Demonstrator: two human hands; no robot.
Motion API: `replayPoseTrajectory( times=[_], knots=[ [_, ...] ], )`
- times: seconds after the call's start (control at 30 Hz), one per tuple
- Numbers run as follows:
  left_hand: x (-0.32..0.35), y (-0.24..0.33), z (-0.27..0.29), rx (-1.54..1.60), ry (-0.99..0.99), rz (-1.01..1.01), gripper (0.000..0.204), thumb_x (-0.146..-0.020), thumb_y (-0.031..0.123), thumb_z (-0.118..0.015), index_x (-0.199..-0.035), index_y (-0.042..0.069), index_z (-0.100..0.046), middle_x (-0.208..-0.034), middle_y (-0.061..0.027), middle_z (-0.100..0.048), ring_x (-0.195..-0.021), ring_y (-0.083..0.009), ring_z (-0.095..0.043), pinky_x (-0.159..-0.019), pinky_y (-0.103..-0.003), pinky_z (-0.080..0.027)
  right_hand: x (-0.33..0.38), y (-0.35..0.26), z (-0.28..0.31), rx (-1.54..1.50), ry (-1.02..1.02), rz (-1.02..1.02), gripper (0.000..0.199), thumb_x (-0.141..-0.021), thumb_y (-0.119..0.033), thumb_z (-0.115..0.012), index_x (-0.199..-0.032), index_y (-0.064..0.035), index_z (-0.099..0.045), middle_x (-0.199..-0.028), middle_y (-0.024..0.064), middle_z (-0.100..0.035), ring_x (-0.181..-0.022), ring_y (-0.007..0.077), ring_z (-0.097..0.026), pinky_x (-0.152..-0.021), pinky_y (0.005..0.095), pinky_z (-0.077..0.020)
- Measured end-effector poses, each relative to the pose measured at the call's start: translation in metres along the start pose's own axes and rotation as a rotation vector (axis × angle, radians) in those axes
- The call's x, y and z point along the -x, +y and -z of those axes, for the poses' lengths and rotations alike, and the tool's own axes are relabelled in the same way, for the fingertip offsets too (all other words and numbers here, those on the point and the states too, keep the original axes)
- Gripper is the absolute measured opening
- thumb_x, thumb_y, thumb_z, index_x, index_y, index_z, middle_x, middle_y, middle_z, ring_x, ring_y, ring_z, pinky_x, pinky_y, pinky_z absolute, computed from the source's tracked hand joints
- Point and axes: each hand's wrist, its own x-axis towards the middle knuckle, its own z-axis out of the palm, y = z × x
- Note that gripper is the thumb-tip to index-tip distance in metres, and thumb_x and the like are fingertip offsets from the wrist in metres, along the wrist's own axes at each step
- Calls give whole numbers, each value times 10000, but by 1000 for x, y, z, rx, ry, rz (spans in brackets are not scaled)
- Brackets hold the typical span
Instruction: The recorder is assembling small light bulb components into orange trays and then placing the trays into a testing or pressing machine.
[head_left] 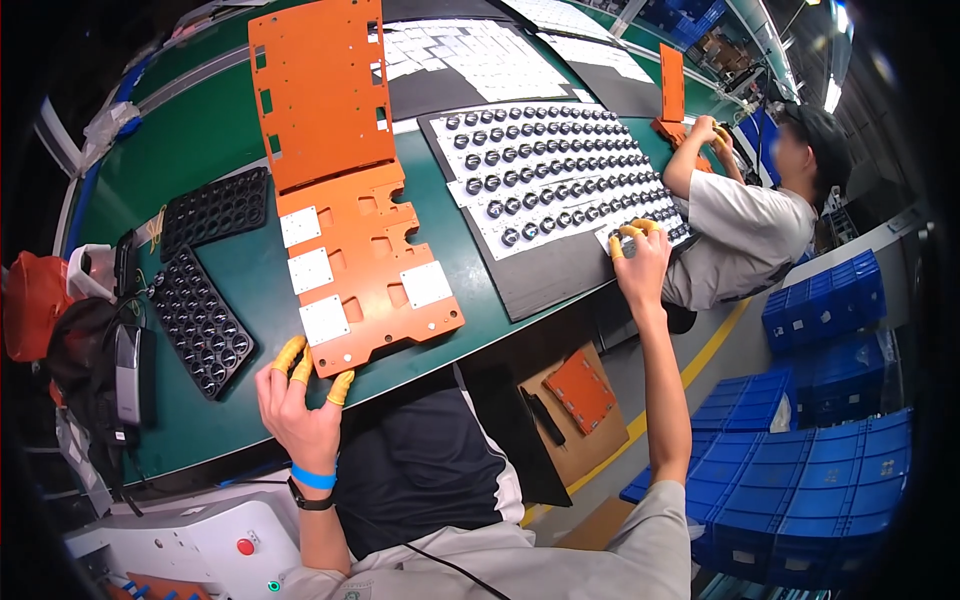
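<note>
An orange fixture plate (375, 270) lies in front of me on the green table, its hinged orange panel (322, 95) folded open behind it. Several white square plates (325, 320) sit on the fixture. My left hand (305, 410), with yellow finger cots, touches the fixture's near left corner, thumb and fingers apart. Off to the right, my right hand (642, 270) reaches to the near right end of rows of white square plates with black round parts (545, 170). Its cotted fingers close on one such plate (606, 236); the fingertips partly hide it.
Two black trays with round pockets (205, 325) lie left of the fixture. Dark mats (545, 280) lie under the rows, and white pieces cover other mats (480, 60) behind. A co-worker (750, 220) sits at the right. Blue crates (800, 490) stand on the floor.
</note>
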Motion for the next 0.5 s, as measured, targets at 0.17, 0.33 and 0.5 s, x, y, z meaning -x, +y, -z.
replayPoseTrajectory(
  times=[0.17,0.33,0.5],
  knots=[
    [1,-2,-1,3,11,6,483,-710,308,-886,-1046,-6,-738,-1179,-87,-701,-1065,-327,-581,-922,-442,-496,-3,-1,-3,29,-9,-52,259,-802,-199,-800,-1001,-42,-747,-1161,128,-649,-1123,313,-569,-982,438,-433],
    [2,-3,-2,10,16,-2,486,-705,301,-890,-1046,-10,-736,-1177,-88,-702,-1066,-327,-580,-921,-441,-495,-5,-3,-4,39,-5,-57,276,-802,-203,-802,-1018,-39,-747,-1156,133,-649,-1122,316,-569,-980,441,-436],
    [1,-3,1,14,15,-1,491,-707,295,-891,-1054,-13,-731,-1171,-94,-700,-1062,-328,-578,-923,-440,-494,-6,-13,-4,63,17,-39,312,-805,-196,-802,-1063,-34,-732,-1147,140,-647,-1120,324,-568,-979,447,-437]
  ],
)
